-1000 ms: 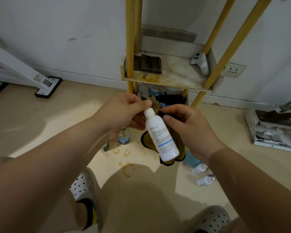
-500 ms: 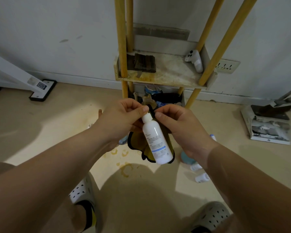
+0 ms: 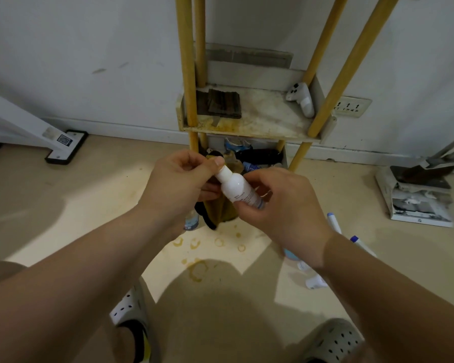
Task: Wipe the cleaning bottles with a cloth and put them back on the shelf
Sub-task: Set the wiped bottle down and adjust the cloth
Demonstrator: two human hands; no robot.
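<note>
head: hands grip bottle, seemingly short of shelf edge.

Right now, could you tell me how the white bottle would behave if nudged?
Tall and narrow, the white bottle would probably tip easily. Its round, glossy body would likely roll if laid down. It seems light: the left hand pinches its cap, the right hand holds its base.

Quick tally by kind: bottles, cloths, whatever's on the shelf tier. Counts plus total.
White plastic bottle, gripped by right hand: 1
Plastic bottles on the floor, some part hidden: 6
Yellow-and-black cloth in left hand: 1
Dark folded pad on the stained white shelf: 1
White handheld controller on the shelf: 1
Total: 10
</note>
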